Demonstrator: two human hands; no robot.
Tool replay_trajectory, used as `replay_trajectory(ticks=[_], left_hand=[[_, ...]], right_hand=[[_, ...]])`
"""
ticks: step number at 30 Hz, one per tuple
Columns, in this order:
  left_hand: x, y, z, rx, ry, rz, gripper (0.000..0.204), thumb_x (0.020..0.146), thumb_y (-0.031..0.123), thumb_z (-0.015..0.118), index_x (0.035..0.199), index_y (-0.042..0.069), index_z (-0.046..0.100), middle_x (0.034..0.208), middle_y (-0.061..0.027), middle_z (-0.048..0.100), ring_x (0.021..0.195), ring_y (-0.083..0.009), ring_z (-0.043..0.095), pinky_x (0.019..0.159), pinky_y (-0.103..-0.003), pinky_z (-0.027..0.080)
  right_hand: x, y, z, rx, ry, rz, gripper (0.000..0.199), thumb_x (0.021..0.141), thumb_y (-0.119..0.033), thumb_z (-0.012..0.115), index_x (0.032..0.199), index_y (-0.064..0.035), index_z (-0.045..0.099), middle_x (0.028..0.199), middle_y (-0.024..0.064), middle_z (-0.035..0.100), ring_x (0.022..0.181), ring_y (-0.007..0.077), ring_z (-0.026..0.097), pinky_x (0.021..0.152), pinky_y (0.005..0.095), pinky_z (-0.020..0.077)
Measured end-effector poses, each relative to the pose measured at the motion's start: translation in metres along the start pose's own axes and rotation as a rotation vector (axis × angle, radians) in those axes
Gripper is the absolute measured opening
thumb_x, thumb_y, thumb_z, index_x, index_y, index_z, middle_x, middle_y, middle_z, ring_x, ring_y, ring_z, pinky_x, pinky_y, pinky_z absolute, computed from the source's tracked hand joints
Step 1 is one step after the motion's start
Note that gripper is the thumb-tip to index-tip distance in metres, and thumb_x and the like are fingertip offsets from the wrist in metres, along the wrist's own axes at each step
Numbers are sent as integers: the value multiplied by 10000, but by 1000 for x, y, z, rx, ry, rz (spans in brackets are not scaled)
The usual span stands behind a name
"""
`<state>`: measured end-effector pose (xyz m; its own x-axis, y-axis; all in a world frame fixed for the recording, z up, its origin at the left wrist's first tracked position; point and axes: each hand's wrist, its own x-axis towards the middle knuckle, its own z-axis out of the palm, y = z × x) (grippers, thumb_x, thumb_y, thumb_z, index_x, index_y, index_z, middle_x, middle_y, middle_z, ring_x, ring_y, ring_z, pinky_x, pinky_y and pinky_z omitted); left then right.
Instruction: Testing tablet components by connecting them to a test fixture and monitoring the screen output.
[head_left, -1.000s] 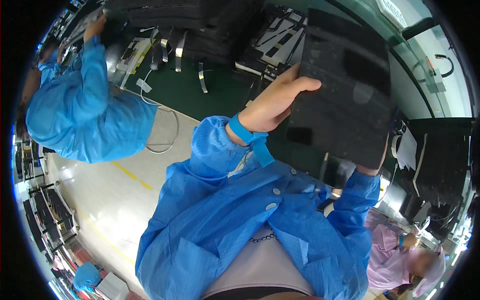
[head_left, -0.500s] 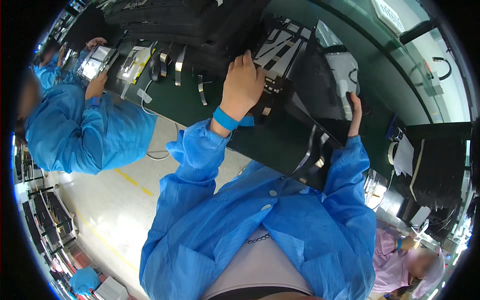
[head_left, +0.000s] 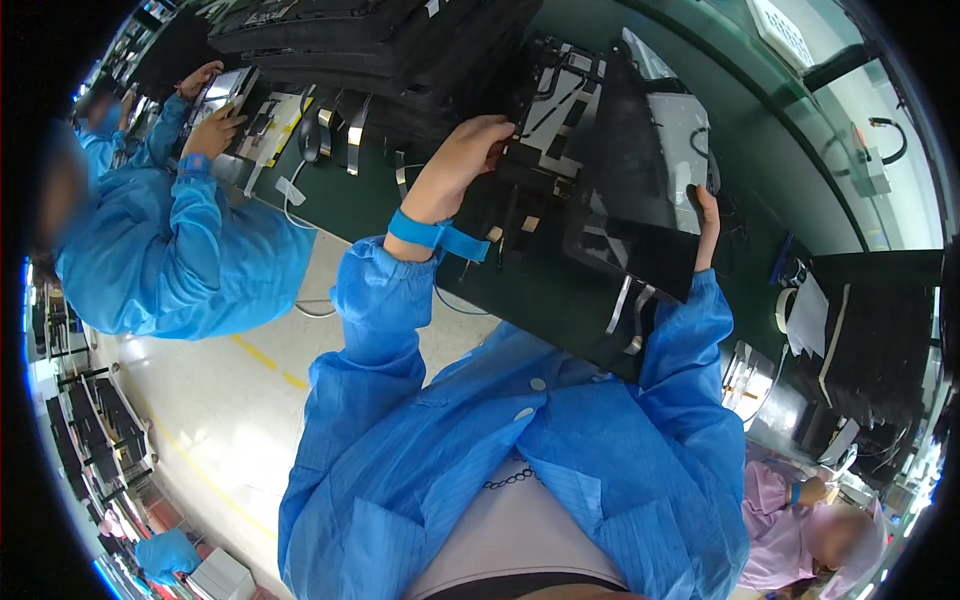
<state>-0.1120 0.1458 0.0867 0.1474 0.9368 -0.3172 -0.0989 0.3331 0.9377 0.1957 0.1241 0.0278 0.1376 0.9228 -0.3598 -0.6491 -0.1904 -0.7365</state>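
Observation:
My left hand (head_left: 462,165) is closed, its curled fingers gripping the left edge of a flat electronic assembly (head_left: 558,135) with pale plates and black strips. Part of its grip is hidden behind the knuckles. On the right, my right hand (head_left: 706,222) grips the edge of a dark glossy panel (head_left: 625,190), thumb on top and the other fingers hidden underneath. This panel leans over the assembly's right side. A clear film (head_left: 680,135) lies along its right part. Below its near edge, shiny flat ribbon strips (head_left: 620,305) hang near the table's front edge.
Stacked black foam trays (head_left: 370,50) stand at the back left. A black mouse (head_left: 311,140) and metallic strips (head_left: 355,135) lie left on the dark green table (head_left: 350,205). A co-worker in blue (head_left: 180,250) handles a device there. Another black stack (head_left: 880,330) stands right.
My left hand has shifted from above the assembly to its left edge, and its fingers have curled. The dark panel has shifted and turned slightly; my right hand stays on it.

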Motion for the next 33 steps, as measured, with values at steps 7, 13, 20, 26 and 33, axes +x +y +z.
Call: replay_trajectory(ticks=[7, 13, 20, 26, 33], left_hand=[[-6, -14, 16, -377, -113, 25, 400, 884, 136, 514, 1270, 46, 455, 1129, -81, 553, 1044, -167, 521, 917, -313, 408], [-28, -16, 4, -460, -180, 46, 431, 864, 109, 517, 1276, 23, 425, 1210, -122, 520, 1101, -206, 507, 939, -334, 416], [-98, -34, -49, -317, -179, 78, 616, 770, 96, 520, 1345, -6, 325, 1224, -126, 491, 1105, -194, 501, 970, -311, 387], [-143, -77, -99, -401, -95, 41, 711, 692, 156, 550, 1349, -17, 341, 1287, -131, 460, 1184, -203, 450, 1008, -285, 327], [-174, -104, -125, -328, 70, 57, 772, 637, 217, 578, 1329, -43, 354, 1270, -132, 471, 1164, -210, 457, 1008, -280, 327]], right_hand=[[-14, 7, 2, 17, 11, -60, 330, 787, -318, 614, 961, -38, 617, 908, 93, 640, 817, 226, 614, 754, 336, 505], [-38, -24, -6, -104, 22, -88, 371, 804, -363, 572, 980, -41, 628, 949, 98, 648, 819, 229, 612, 771, 318, 496], [25, -100, -83, -367, 54, -489, 348, 847, -317, 581, 1067, -50, 617, 1070, 72, 616, 950, 202, 575, 873, 293, 436], [36, -97, 24, -384, 40, -112, 380, 816, -322, 626, 1082, -50, 614, 1056, 65, 622, 920, 206, 580, 839, 293, 445], [85, -55, 69, -402, -130, 124, 417, 771, -346, 678, 1056, -48, 619, 1020, 79, 636, 910, 213, 594, 815, 317, 465]])
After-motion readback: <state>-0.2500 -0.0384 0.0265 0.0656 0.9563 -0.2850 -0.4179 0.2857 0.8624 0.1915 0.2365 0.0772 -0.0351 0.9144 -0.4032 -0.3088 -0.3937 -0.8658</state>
